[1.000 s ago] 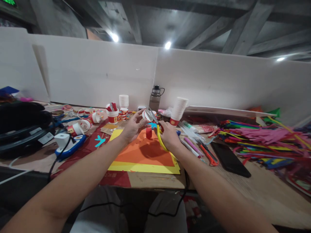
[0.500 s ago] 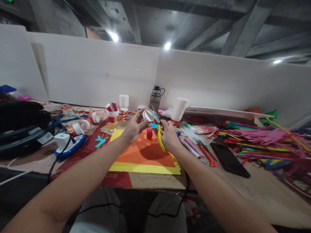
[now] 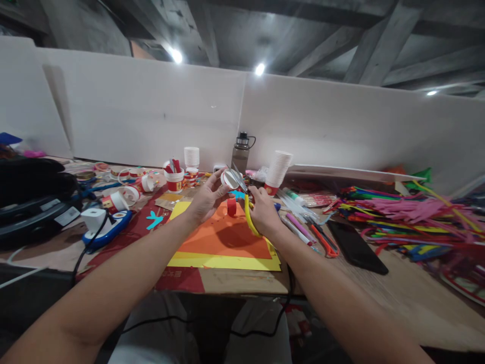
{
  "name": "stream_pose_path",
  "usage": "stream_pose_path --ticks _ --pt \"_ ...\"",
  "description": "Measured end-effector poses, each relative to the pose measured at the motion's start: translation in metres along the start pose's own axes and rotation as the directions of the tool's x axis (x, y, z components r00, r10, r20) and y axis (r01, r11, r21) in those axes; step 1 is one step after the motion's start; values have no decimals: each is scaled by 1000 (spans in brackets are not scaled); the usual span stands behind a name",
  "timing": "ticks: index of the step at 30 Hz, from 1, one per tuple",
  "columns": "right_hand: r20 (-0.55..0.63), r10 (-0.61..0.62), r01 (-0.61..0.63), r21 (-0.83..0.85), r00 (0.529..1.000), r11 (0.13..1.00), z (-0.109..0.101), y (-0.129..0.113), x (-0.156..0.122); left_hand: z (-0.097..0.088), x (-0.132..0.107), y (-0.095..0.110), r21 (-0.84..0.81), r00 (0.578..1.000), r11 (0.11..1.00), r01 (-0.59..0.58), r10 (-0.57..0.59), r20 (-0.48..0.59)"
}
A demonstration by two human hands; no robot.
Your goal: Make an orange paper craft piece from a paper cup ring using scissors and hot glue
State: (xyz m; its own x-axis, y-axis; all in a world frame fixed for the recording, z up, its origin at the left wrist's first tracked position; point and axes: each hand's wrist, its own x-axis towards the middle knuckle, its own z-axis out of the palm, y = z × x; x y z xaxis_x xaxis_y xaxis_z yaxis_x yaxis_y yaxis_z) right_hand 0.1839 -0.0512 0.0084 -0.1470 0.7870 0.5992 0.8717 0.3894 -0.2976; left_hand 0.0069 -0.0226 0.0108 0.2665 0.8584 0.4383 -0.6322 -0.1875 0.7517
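Cutting seems underway: left hand [image 3: 206, 200] pinches a small red-and-white paper cup [image 3: 228, 178], right hand [image 3: 265, 215] grips yellow-handled metal scissors [image 3: 247, 208] against it; the next snip needs the cup steady.

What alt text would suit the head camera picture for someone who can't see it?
A left hand holds a small paper cup while the right hand holds yellow-handled scissors to it, above orange paper. Around them the table is crowded with a cup stack, a bottle, a phone and coloured pipe cleaners.

Yellow-handled scissors [image 3: 248, 217], red-and-white paper cup [image 3: 229, 178], orange sheet [image 3: 227, 240], yellow sheet [image 3: 223, 262]
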Motion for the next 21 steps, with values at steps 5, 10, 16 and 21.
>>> stream_pose_path --ticks 5,10,16,21 --pt "7 7 -6 -29 1000 1000 0 -1 -1 -3 1 -1 -17 1000 1000 4 -4 3" --pt "16 11 -10 -59 1000 998 -2 -2 -1 -4 1 -2 -14 1000 1000 10 -10 -8" --pt "34 16 -12 -105 999 994 -5 -4 -1 -3 2 0 9 1000 1000 12 -12 2" --pt "36 18 -13 -130 999 991 -8 -6 -1 -3 2 3 16 1000 1000 0 -1 26"
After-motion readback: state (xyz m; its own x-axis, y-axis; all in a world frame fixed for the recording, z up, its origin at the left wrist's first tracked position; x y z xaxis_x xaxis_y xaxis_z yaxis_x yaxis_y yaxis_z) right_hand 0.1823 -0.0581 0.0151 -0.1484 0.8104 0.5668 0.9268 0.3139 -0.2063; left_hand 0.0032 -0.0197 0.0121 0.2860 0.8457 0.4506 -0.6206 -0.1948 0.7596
